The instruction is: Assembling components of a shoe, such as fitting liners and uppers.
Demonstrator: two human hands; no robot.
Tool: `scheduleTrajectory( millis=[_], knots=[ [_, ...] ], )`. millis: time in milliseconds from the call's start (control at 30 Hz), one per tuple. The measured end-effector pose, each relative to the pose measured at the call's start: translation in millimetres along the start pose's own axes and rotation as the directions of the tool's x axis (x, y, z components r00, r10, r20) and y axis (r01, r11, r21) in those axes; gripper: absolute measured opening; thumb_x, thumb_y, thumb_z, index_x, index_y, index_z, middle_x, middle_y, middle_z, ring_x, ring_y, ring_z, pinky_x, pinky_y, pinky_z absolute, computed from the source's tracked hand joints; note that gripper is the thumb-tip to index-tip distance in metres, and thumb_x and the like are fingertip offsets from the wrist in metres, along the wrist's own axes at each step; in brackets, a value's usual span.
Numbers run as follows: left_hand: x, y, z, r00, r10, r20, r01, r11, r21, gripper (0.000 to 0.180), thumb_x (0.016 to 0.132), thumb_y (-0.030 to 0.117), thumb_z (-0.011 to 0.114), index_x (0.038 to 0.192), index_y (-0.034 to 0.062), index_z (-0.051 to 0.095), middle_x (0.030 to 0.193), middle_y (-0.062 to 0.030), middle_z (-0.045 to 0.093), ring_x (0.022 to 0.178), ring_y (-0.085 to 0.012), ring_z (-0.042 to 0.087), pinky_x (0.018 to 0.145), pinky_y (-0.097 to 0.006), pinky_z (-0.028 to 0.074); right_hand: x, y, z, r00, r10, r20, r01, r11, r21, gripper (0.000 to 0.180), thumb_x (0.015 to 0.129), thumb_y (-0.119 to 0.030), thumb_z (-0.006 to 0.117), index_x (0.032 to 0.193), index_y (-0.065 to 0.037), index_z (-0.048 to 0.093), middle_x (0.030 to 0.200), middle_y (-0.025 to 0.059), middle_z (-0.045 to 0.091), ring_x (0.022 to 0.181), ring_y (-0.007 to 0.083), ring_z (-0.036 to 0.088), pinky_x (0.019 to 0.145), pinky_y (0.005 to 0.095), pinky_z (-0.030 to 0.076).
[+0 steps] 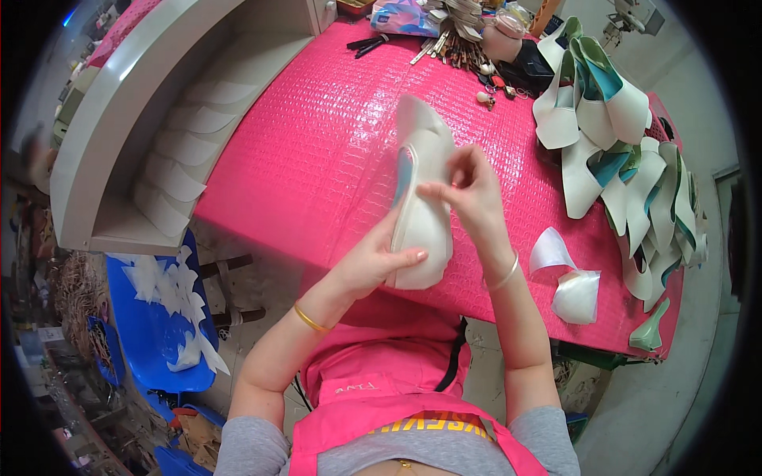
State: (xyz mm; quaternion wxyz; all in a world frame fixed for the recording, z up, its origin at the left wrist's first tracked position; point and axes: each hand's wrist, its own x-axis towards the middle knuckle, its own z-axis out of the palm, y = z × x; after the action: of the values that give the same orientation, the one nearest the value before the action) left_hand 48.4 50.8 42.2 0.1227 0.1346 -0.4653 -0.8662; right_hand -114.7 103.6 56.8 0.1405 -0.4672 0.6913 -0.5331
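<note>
The desk (309, 151), under a glossy pink cover, is the reference for all positions below. A grey cabinet (95, 143) with an open front stands along the desk's left side; curved white sheets (186, 149) overlap in a row inside. A blue chair (151, 333) stands off the desk's near left corner, carrying white scraps (168, 287). A pile of white shoe uppers (582, 186), lined in teal and green, occupies the desk's right side.

One white shoe upper (429, 230) is held above the desk's near middle edge, long axis pointing away from the person. The left hand (369, 258) is clamped on its near end, thumb on top. The right hand (482, 202) touches its right side with the thumb, fingers curled; whether they pinch it cannot be told.

Two white pieces (576, 297) lie near the desk's near right edge. A green plastic piece (651, 329) rests at the desk's near right corner. Black pens (369, 46) lie at the desk's far edge.
</note>
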Motion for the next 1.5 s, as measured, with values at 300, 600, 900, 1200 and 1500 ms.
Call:
scheduleTrajectory(
  millis=[300, 600, 900, 1200, 1500],
  knots=[
    [-16.3, -11.1, 0.3, 0.993, 0.112, -0.034, -0.104, 0.977, 0.188, 0.070, 0.078, 0.002, 0.057, 0.136, 0.0041, 0.017, 0.128, -0.0100, 0.039, 0.113, -0.0156, 0.040, 0.094, -0.029, 0.033, -49.1, 7.1, 9.2, 0.939, 0.206, 0.276, -0.313, 0.844, 0.436, 0.039, 0.077, -0.013, 0.064, 0.110, 0.002, 0.050, 0.104, 0.0087, 0.056, 0.080, 0.0102, 0.057, 0.065, 0.0210, 0.045],
    [-13.5, -13.0, -1.6, 0.933, 0.269, -0.239, -0.179, 0.923, 0.341, 0.019, 0.079, 0.005, 0.061, 0.096, -0.0043, 0.059, 0.086, -0.0041, 0.063, 0.076, -0.0080, 0.057, 0.070, -0.021, 0.045, 15.1, -3.6, 2.0, 0.877, 0.362, -0.315, -0.076, 0.753, 0.653, 0.025, 0.077, -0.025, 0.067, 0.078, 0.000, 0.062, 0.067, 0.0040, 0.061, 0.052, 0.0088, 0.055, 0.046, 0.0213, 0.042],
    [-22.4, 0.5, -7.3, 0.987, 0.097, -0.131, -0.078, 0.987, 0.142, 0.025, 0.088, 0.014, 0.049, 0.103, -0.0049, 0.056, 0.094, -0.0070, 0.062, 0.088, -0.0098, 0.055, 0.081, -0.024, 0.041, 20.4, -2.6, -0.9, 0.919, 0.329, -0.217, -0.161, 0.815, 0.556, 0.037, 0.083, -0.040, 0.057, 0.072, -0.004, 0.060, 0.062, 0.0019, 0.059, 0.050, 0.0071, 0.054, 0.044, 0.0196, 0.040],
    [36.6, 28.5, -3.9, 0.598, 0.437, -0.672, -0.523, 0.848, 0.086, 0.030, 0.089, 0.030, 0.049, 0.087, 0.0011, 0.057, 0.078, -0.0025, 0.058, 0.069, -0.0073, 0.053, 0.061, -0.023, 0.043, -9.1, 6.6, 0.4, 0.856, -0.056, 0.514, -0.178, 0.901, 0.395, 0.079, 0.071, -0.035, 0.070, 0.126, 0.008, 0.033, 0.124, 0.0176, 0.043, 0.117, 0.0226, 0.040, 0.098, 0.0324, 0.030],
    [33.0, 52.7, -13.5, 0.646, 0.311, -0.697, -0.404, 0.914, 0.034, 0.052, 0.088, 0.049, 0.042, 0.075, 0.0013, 0.059, 0.069, -0.0032, 0.058, 0.062, -0.0090, 0.055, 0.057, -0.024, 0.045, -23.5, -15.5, 30.2, 0.909, 0.003, 0.416, -0.207, 0.871, 0.446, 0.019, 0.076, -0.007, 0.062, 0.092, 0.005, 0.061, 0.083, 0.0033, 0.062, 0.076, 0.0083, 0.054, 0.071, 0.0233, 0.044]
  ],
)
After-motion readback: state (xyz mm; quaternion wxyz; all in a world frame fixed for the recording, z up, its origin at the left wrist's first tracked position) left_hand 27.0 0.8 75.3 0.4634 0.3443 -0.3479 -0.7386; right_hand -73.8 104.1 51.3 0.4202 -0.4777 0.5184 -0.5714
